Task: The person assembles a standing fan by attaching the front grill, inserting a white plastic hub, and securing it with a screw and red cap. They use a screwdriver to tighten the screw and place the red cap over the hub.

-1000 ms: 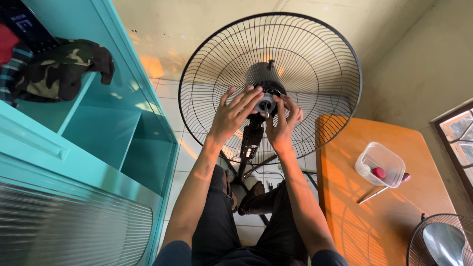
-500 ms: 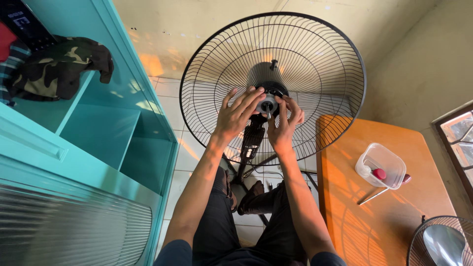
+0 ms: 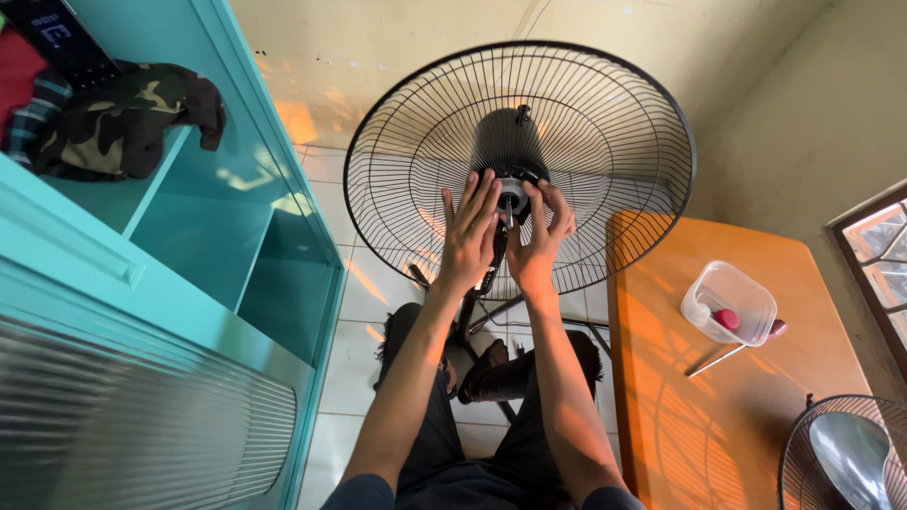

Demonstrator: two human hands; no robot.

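Left hand [image 3: 470, 238] and right hand [image 3: 539, 244] flanking fan hub [image 3: 513, 195], fingers [image 3: 484, 200] narrowly spread, fingertips touching hub, inside black wire guard [image 3: 624, 123]

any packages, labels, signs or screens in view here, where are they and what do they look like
Dark flat item with pale print: top left, on the turquoise shelf unit beside the camouflage cloth; slanted rectangular shape, black.
Clear plastic container: on the orange table at right; rounded rectangle, see-through, red item inside, no label visible.
No signs or lit screens show.
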